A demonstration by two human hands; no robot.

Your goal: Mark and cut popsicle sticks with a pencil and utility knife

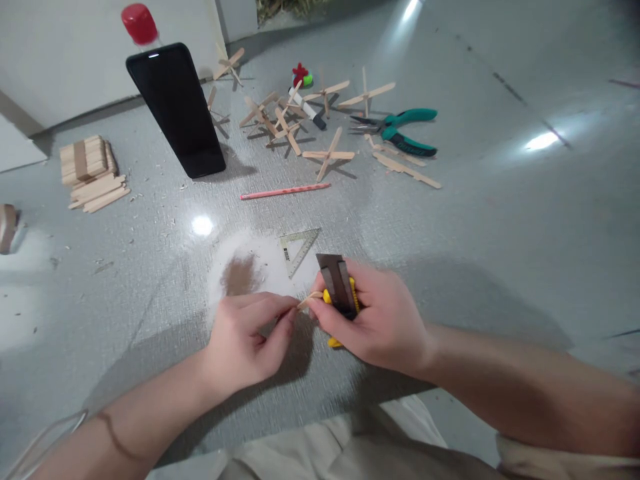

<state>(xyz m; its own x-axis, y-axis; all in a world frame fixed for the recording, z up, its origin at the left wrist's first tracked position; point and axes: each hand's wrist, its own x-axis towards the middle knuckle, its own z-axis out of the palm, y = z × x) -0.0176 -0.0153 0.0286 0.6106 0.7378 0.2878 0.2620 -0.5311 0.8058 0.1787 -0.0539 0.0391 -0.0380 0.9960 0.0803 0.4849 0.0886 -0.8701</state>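
Observation:
My left hand [255,337] is closed in a pinch on one end of a thin, pale wooden craft stick [309,299]. The other end of the stick runs to the fingertips of my right hand [385,317], by the knife. Closed in my right hand is a yellow utility knife [341,293], its wide dark blade pointing away from me. Fingers hide much of its handle and most of the stick. Just beyond my hands lies a clear triangular ruler [299,250], with a brown smudge [240,273] on a whitish patch to its left.
A black phone [177,110] leans on a red-capped bottle [140,23]. Bundled craft sticks [87,160] lie at left. Farther off are a pencil [285,191], crossed-stick pieces [329,155], a marker [307,108], green-handled pliers [400,127] and loose stick scraps [407,169].

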